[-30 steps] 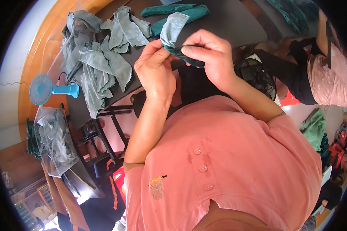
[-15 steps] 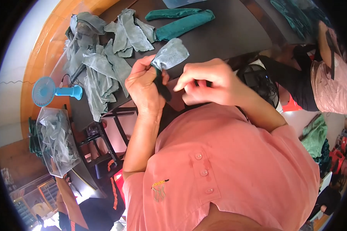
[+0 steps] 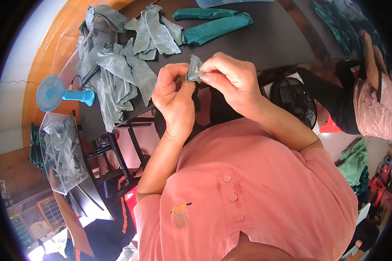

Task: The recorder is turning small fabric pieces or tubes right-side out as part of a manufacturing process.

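Left hand [image 3: 175, 101] and right hand [image 3: 229, 79] meet above the near edge of the dark table [image 3: 274, 39], both pinching one small grey-green fabric piece [image 3: 194, 69] between thumb and fingertips. The piece looks thin, limp and very light; it should crumple readily, so a hold along its edges appears soundest. Beyond the left hand lies a loose pile of similar grey fabric pieces [image 3: 122, 65]. Beyond the right hand lie two teal fabric rolls [image 3: 215, 24]. Further to the left sits a blue handheld fan [image 3: 59, 93].

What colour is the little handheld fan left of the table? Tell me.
Light blue; the handheld fan shows plainly in the head view.
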The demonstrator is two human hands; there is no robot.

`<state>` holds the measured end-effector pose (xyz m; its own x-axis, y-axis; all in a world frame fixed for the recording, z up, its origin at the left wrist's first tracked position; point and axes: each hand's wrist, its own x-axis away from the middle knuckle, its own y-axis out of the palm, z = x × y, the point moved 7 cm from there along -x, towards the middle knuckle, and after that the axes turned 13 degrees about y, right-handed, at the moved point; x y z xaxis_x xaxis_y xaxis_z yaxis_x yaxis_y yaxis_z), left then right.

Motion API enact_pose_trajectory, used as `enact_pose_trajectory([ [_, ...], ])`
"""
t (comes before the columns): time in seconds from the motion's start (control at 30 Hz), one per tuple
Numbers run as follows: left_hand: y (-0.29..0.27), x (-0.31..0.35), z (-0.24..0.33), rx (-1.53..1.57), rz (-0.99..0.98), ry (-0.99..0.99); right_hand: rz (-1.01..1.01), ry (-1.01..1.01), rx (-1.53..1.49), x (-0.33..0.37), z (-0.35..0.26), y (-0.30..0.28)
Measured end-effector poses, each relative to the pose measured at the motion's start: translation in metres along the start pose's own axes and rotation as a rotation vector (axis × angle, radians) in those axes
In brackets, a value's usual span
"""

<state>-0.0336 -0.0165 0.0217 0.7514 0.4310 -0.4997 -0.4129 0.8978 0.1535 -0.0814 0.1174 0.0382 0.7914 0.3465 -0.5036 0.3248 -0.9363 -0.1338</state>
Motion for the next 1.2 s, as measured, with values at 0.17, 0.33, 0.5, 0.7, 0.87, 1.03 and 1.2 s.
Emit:
enact_pose_trajectory([
  [0.17, -0.002, 0.000, -0.004, -0.111, -0.069, 0.038, 0.000, -0.198, 0.135, 0.008, -0.012, -0.001],
  [0.33, 0.001, 0.006, -0.007, -0.067, -0.144, 0.059, -0.022, 0.015, 0.008, 0.021, 0.006, -0.008],
  [0.5, 0.011, 0.014, -0.010, 0.042, -0.071, -0.196, -0.064, -0.067, -0.033, 0.017, -0.004, -0.014],
  [0.7, 0.004, 0.019, -0.019, -0.067, -0.150, -0.123, -0.096, 0.035, -0.098, 0.024, 0.008, -0.017],
  [0.87, 0.014, 0.018, -0.015, -0.088, -0.205, -0.081, -0.182, -0.048, -0.064, 0.033, 0.006, -0.013],
  [1.03, 0.012, 0.011, -0.013, -0.079, -0.328, -0.088, -0.196, 0.034, -0.068, 0.034, 0.002, -0.016],
  [1.2, 0.013, 0.018, -0.005, -0.040, -0.201, 0.035, -0.047, 0.255, -0.215, 0.038, 0.026, -0.011],
])
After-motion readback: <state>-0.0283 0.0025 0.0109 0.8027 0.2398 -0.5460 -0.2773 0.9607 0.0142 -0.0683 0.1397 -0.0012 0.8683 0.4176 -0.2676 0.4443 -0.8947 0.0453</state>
